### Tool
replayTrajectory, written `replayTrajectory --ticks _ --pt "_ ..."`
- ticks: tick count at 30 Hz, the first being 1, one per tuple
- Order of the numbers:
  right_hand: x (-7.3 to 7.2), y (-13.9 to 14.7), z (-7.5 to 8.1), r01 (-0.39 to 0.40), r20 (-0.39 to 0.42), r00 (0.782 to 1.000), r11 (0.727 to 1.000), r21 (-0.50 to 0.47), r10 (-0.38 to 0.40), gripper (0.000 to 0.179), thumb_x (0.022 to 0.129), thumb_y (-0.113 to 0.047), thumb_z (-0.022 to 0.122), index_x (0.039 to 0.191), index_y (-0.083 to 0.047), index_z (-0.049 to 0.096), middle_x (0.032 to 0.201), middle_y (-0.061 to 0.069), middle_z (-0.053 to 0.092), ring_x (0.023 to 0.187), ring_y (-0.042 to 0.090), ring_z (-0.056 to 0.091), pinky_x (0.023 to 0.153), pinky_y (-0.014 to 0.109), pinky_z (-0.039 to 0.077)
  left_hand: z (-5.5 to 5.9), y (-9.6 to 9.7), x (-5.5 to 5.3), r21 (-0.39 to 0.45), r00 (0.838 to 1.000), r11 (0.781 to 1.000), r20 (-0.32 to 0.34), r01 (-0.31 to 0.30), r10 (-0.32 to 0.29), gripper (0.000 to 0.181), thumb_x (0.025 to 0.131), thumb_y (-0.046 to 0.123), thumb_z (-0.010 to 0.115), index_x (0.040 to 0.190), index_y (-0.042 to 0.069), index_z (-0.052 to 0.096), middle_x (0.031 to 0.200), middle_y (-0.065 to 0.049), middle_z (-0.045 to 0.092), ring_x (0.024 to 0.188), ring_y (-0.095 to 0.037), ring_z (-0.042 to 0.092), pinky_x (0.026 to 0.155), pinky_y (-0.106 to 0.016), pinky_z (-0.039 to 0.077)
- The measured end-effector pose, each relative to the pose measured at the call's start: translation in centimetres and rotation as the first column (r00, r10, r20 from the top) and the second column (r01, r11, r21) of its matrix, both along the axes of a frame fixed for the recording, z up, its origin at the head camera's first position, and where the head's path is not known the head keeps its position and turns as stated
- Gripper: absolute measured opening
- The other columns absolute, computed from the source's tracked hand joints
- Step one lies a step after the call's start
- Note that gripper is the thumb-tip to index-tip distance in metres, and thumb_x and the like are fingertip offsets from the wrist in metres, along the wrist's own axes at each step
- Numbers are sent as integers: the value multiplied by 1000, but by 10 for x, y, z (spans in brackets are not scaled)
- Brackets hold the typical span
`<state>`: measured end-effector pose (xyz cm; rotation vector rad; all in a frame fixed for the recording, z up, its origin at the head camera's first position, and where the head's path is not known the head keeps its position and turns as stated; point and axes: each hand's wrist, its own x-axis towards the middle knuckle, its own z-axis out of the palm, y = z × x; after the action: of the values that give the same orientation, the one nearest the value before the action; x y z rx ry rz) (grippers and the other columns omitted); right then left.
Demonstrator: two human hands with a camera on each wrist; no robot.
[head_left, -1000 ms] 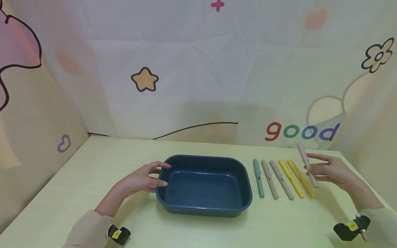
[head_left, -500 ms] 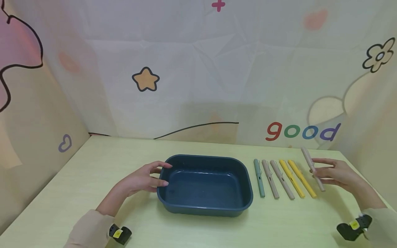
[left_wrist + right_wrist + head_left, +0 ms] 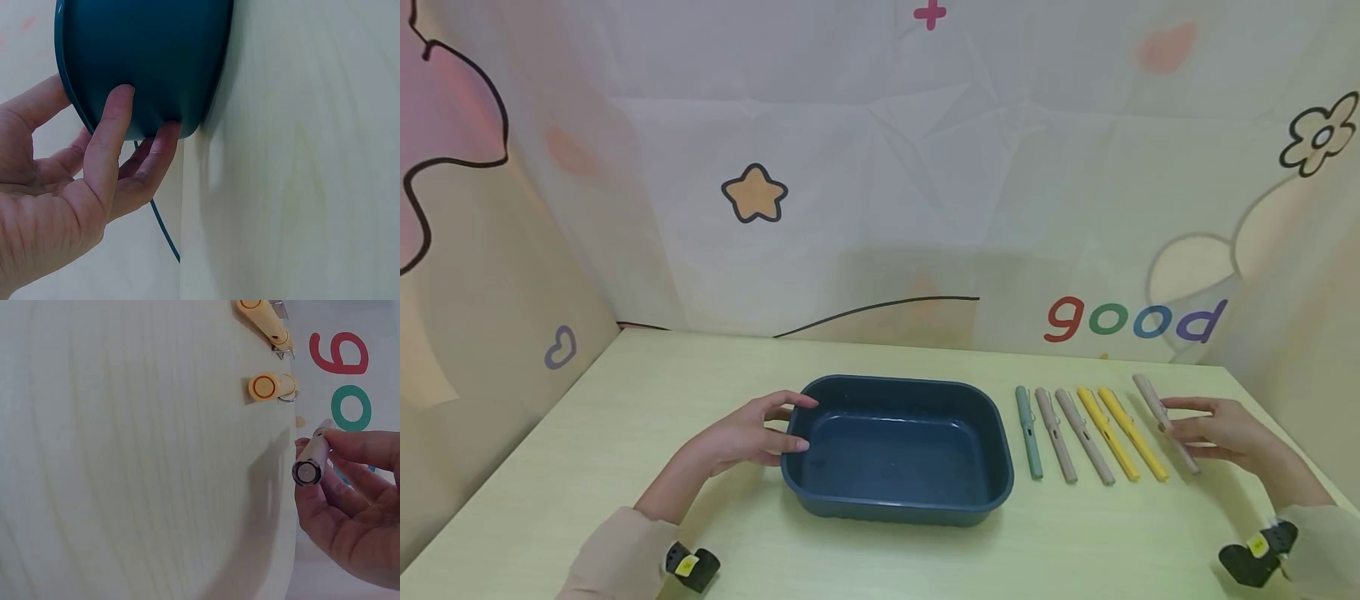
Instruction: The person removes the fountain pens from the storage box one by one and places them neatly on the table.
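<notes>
A dark blue rectangular basin (image 3: 895, 512) stands on the table, and my left hand (image 3: 752, 431) grips its left end. Some fingers lie over the rim and others press the outer wall, as the left wrist view shows. At the right, my right hand (image 3: 1225, 433) pinches a pale pinkish-grey capped pen (image 3: 1148, 395) between thumb and fingers. In the right wrist view this pen (image 3: 309, 469) points end-on at the camera, with its shadow on the table beside it. Left of it lie two yellow pens, the nearer one (image 3: 1131, 433) parallel to the other (image 3: 1107, 433).
Two grey-pink pens, one in the middle (image 3: 1084, 437) and one further left (image 3: 1056, 435), and a green pen (image 3: 1029, 433) continue the row beside the basin. A pale wooden table (image 3: 700, 358) meets a printed cloth backdrop (image 3: 880, 208) behind and at both sides.
My right hand has moved right and down with the pinkish-grey pen, away from above the rightmost yellow pen towards the table. The left hand and basin keep their place.
</notes>
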<state>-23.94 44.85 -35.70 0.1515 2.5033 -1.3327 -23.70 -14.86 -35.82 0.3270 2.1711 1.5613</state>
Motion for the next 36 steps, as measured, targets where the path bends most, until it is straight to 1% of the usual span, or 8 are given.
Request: replayTrajectory --ticks 4,10,17,20,27,33,36 --pt "0 1 -1 -4 13 1000 1000 27 4 58 89 -15 58 132 12 28 91 -3 59 80 10 59 74 33 53 2 0 1 0 1000 1000 -3 10 -10 58 78 9 71 130 8 44 133 -25 34 98 -28 58 80 -47 50" --pt "0 1 -4 -27 3 1000 998 54 26 62 88 -14 58 131 15 25 93 -1 58 80 10 58 73 32 53 2 -1 1 -1 1000 1000 -5 12 -12 58 78 10 71 130 9 44 134 -26 33 99 -29 57 80 -47 50" --pt "-2 -1 -4 -36 6 999 994 99 36 60 87 -12 59 130 16 27 97 3 57 79 11 56 71 31 53 0 -2 1 0 1000 1000 -8 16 -16 59 78 11 71 130 9 44 133 -25 34 99 -29 57 80 -48 50" --pt "-3 -2 -3 -34 13 999 992 121 33 59 86 -11 59 130 15 28 99 5 58 80 12 57 72 32 53 0 -2 0 -2 1000 1000 -6 13 -13 59 78 11 72 130 9 44 133 -25 34 99 -29 57 80 -48 50" --pt "-4 -4 -2 -45 15 999 984 172 43 58 87 -11 58 129 17 29 105 18 57 83 15 58 74 36 53 1 -2 1 -2 1000 1000 -9 18 -18 59 78 11 72 130 9 44 133 -25 34 99 -29 57 80 -48 50" --pt "-6 -6 -4 -34 30 999 980 194 29 58 86 -10 58 130 16 29 104 20 57 81 15 55 73 33 53 0 -2 0 -8 1000 1000 -9 18 -18 59 78 11 72 130 9 44 133 -25 34 99 -29 57 80 -48 50" --pt "-6 -7 -4 -38 29 999 978 205 33 56 86 -8 57 129 16 30 104 25 55 80 15 54 72 32 53 0 -2 1 -9 1000 1000 -10 17 -17 60 78 11 72 130 9 44 134 -26 34 99 -29 57 80 -48 50"
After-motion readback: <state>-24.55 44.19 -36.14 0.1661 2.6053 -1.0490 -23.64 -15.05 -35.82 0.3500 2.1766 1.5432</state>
